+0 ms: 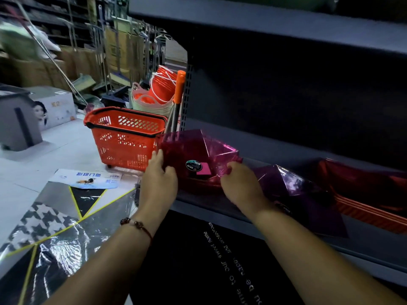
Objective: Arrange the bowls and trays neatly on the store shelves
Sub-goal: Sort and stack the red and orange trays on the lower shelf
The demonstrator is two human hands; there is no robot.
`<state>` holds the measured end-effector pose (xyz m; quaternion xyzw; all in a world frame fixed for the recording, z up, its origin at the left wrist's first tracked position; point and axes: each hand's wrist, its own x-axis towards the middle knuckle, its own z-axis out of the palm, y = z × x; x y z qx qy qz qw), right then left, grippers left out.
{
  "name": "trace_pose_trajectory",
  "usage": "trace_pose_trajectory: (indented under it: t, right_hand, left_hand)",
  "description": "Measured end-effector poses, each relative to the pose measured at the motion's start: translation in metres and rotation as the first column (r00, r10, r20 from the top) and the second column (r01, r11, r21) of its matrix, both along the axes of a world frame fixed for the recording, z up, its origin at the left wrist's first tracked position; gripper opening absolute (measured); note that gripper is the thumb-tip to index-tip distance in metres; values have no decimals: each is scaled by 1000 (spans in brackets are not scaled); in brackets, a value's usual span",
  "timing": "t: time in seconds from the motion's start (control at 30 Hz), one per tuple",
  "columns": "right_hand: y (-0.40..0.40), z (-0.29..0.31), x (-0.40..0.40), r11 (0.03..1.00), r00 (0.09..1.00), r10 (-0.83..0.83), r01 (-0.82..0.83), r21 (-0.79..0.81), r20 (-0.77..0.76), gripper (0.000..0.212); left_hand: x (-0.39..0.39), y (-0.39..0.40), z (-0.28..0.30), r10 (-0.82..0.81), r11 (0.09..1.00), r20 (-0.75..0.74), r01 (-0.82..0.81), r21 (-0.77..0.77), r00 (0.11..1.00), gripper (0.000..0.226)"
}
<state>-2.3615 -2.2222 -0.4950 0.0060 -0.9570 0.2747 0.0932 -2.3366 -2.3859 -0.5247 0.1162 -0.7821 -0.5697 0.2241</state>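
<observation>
A stack of translucent magenta faceted bowls (198, 153) stands at the left end of the dark grey shelf (374, 245); it bears a round sticker and a pink tag. My left hand (159, 172) grips the stack's left side. My right hand (239, 183) holds its right rim, thumb curled over the edge. Right of my right hand lies a darker purple faceted bowl (290, 183). Farther right a pile of red trays (372, 201) sits on the same shelf.
A red shopping basket (125, 137) stands on the floor left of the shelf, with an orange-handled pole (178, 93) and stacked orange buckets (163, 86) behind it. Patterned mats (55, 227) and a black doormat (198, 260) lie below. Boxes (52, 106) stand at the left.
</observation>
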Motion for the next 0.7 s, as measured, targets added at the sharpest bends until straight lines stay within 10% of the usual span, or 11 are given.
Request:
trace_pose_trajectory:
  t: [0.3, 0.47, 0.7]
  right_hand:
    - [1, 4, 18, 998, 997, 49, -47, 31, -67, 61]
    - [11, 14, 29, 996, 996, 82, -81, 40, -23, 38]
    - [61, 12, 70, 958, 984, 161, -136, 251, -81, 41]
  left_hand:
    - [3, -7, -8, -22, 991, 81, 33, -131, 996, 53]
    - [12, -6, -7, -11, 961, 61, 27, -274, 998, 48]
    - [33, 39, 10, -133, 688, -50, 56, -724, 990, 53]
